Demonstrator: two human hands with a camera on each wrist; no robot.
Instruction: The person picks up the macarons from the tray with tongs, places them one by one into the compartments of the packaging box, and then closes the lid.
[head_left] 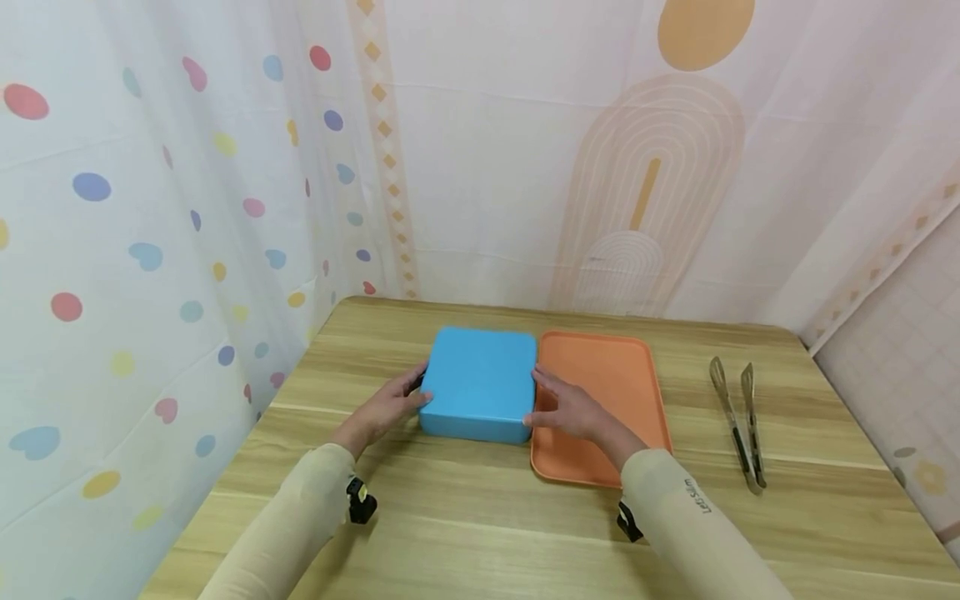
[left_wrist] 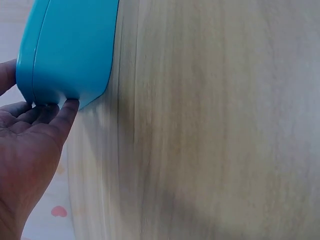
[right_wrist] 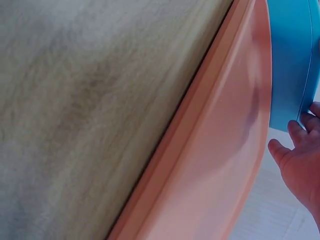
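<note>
A blue box with rounded corners stands on the table, and a thin seam below its top shows in both wrist views. My left hand holds its left side, with the thumb at the top edge. Seen from the left wrist, the fingertips touch the box's side around the seam. At the opposite side, my right hand grips with spread fingers, its thumb near the front corner. From the right wrist, fingers meet the box by its seam; the little finger stands off.
Right beside the box lies an orange tray, partly under my right hand and forearm. Metal tongs with dark handles lie farther right on the wooden table. Patterned curtains hang behind and to the left.
</note>
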